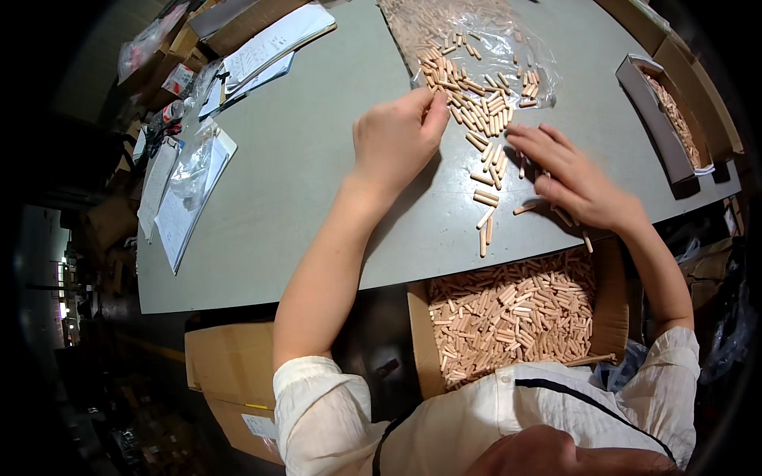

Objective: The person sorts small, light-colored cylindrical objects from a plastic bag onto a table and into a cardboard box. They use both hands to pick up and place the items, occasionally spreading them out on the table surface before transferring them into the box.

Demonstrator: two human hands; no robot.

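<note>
Short wooden dowels (494, 117) lie strewn over the grey table from the far middle to its front edge. At the left side of the strewn dowels is my left hand (401, 135), its fingers curled in and the thumb pressed against them; whatever they hold is hidden. My right hand (567, 174) hovers low over the table to the right of the dowels, palm down with fingers stretched out. A few dowels show beside and under it. Against the front edge, below table height, a cardboard box (421, 349) is filled with many more dowels (516, 309).
A clear plastic bag (476, 32) with dowels lies at the table's far side. On the right stands a long open box (647, 119) holding dowels. Clipboards with papers (274, 47) and a plastic bag (193, 166) lie along the left edge. A closed carton (230, 357) stands below.
</note>
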